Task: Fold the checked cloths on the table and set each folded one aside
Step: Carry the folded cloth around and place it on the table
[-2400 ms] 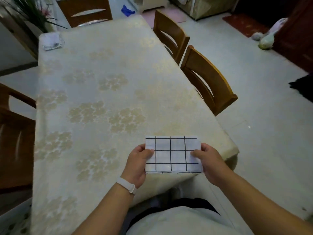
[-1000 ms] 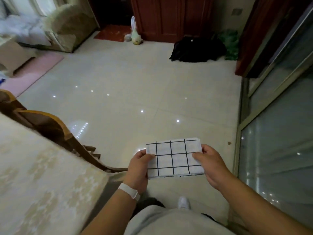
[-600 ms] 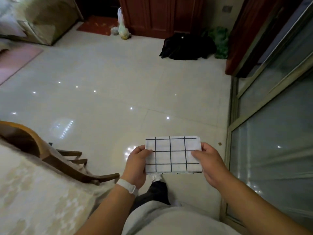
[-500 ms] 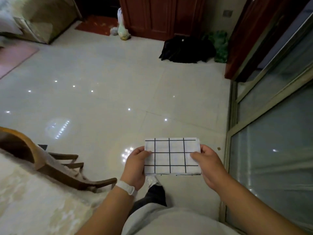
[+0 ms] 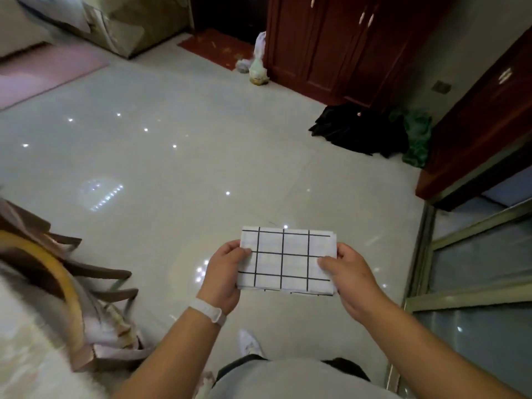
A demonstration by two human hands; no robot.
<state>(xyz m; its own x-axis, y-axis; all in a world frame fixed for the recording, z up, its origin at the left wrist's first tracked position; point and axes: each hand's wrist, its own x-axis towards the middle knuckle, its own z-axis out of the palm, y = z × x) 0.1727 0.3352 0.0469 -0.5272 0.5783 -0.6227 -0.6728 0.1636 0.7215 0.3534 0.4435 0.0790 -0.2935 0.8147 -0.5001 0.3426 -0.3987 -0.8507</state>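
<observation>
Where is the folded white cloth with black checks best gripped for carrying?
Its two short ends, one from each side, thumbs on top, as the left hand and right hand pinch the folded white checked cloth. It is a flat, limp rectangle off any surface; end support likely keeps layers together.

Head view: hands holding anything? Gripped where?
Yes. The folded checked cloth: left hand pinches its left short edge, right hand its right short edge.

Dim light is falling, and lamp glints are sparkling on the floor (image 5: 178,165). The chair (image 5: 67,283) beside me is smearing into blur, while my cloth (image 5: 285,263) is showing sharp.
</observation>
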